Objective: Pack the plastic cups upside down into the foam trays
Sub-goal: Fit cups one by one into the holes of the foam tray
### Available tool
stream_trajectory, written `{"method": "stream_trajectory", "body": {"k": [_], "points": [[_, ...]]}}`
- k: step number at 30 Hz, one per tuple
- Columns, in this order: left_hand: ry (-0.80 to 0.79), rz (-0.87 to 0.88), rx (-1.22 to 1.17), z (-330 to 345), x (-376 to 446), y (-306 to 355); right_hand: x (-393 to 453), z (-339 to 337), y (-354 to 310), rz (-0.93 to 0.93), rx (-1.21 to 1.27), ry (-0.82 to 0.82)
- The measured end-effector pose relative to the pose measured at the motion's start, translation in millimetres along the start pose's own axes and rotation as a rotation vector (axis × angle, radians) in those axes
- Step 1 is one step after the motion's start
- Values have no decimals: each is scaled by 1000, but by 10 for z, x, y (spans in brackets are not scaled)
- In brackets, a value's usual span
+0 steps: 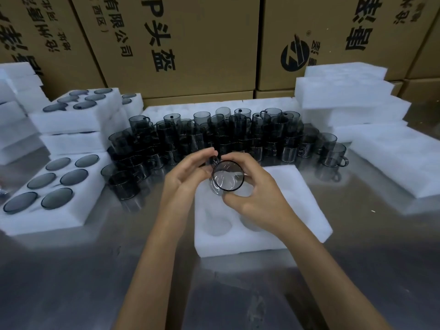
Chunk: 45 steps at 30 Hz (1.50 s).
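**Cup held over empty tray**

A smoky plastic cup (228, 175) is gripped by the right hand (257, 201) and pinched at its handle by the left hand (188, 173), above the far pockets of the foam tray (307, 210), apparently for inversion.

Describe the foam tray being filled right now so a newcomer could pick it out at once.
Start at the steel table in front of the wall of cardboard boxes and find the crowd of smoky cups across its middle. The foam tray lies just nearer than them, under the left hand and right hand holding one cup. Unlike the filled trays on the left, its visible pockets are empty.
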<state>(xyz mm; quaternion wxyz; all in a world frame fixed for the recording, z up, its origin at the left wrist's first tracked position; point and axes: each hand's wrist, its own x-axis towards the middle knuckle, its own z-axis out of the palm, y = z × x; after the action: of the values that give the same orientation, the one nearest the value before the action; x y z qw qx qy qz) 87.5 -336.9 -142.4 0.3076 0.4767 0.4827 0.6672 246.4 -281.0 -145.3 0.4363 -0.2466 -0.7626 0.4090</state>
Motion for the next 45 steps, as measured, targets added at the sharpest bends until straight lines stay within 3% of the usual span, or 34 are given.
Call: {"method": "stream_trajectory", "body": {"k": [7, 12, 24, 32, 36, 38, 41, 45], "points": [[22, -65, 41, -58, -3, 24, -17, -14, -80, 55, 24, -56], [78, -135, 140, -121, 8, 54, -25, -55, -106, 144, 2, -231], [-133, -322, 330, -390, -36, 102, -33, -139, -123, 194, -26, -457], [-167, -483, 304, -402, -57, -13, -47, -99, -50, 205, -283, -495], [-145, -497, 249, -401, -53, -35, -40, -145, -64, 231, -169, -439], [-125, -509, 244, -389, -54, -49, -40, -131, -46, 221, -251, -421], [-136, -535, 274, -379, -49, -68, -26, -62, -18, 182, -496, -528], [-160, -522, 319, -397, -36, -89, 24, -33, 32, 204, -548, -562]]}}
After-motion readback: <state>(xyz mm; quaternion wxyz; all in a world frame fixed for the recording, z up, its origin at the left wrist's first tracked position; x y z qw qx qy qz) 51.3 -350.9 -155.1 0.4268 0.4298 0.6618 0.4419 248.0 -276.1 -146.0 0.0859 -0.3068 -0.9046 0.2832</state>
